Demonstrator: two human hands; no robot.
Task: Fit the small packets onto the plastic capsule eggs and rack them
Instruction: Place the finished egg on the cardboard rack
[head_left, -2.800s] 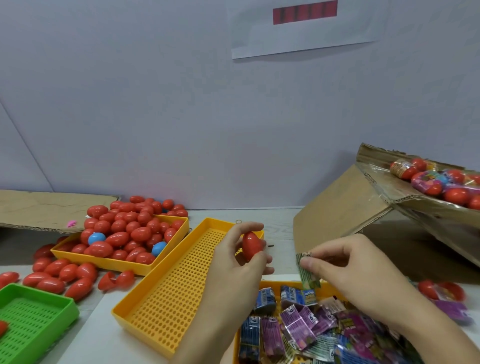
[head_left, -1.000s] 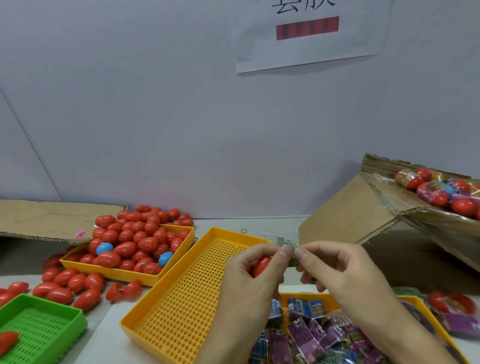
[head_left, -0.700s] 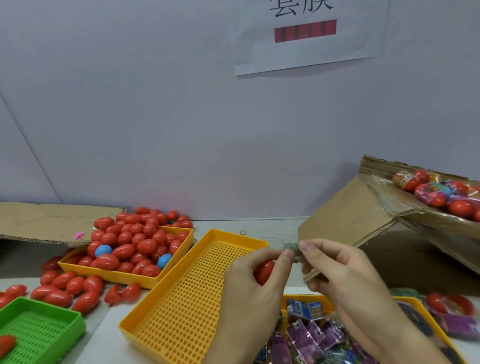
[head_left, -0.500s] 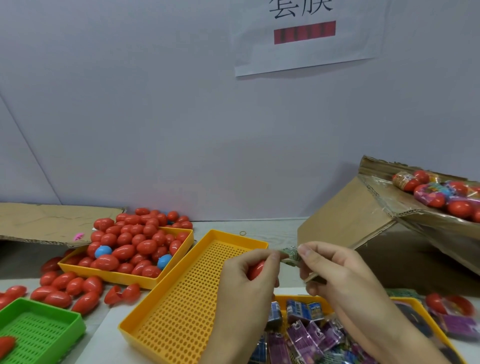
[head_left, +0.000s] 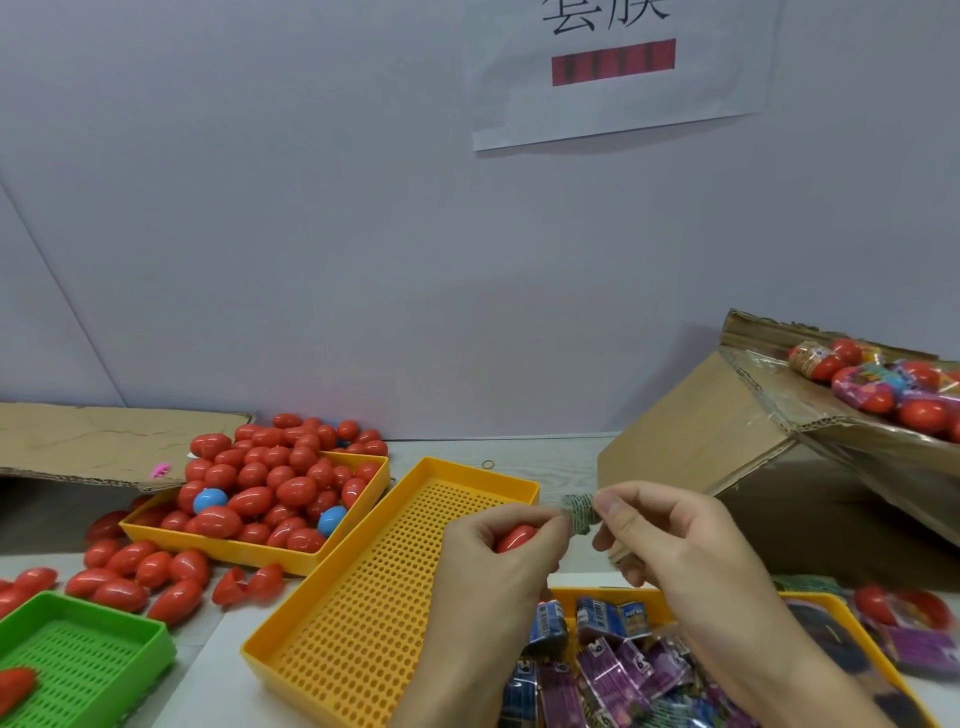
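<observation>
My left hand (head_left: 496, 561) holds a red capsule egg (head_left: 514, 537) in its curled fingers, above the right side of an empty yellow perforated tray (head_left: 332, 613). A small green packet (head_left: 577, 512) is pinched between the fingertips of both hands, just right of the egg. My right hand (head_left: 670, 540) pinches it from the right. Below my hands a yellow tray (head_left: 613, 595) holds several purple, blue and green packets (head_left: 608, 670).
A yellow tray (head_left: 363, 493) heaped with red eggs (head_left: 270, 483) and two blue ones stands at the left, loose eggs (head_left: 135, 571) before it. A green tray (head_left: 83, 660) sits bottom left. A tilted cardboard box (head_left: 727, 441) with wrapped eggs (head_left: 883, 384) stands at the right.
My right hand brought the green packet up from the packet tray to the egg. Both hands now pinch it beside the egg, a little lower than half a second ago.
</observation>
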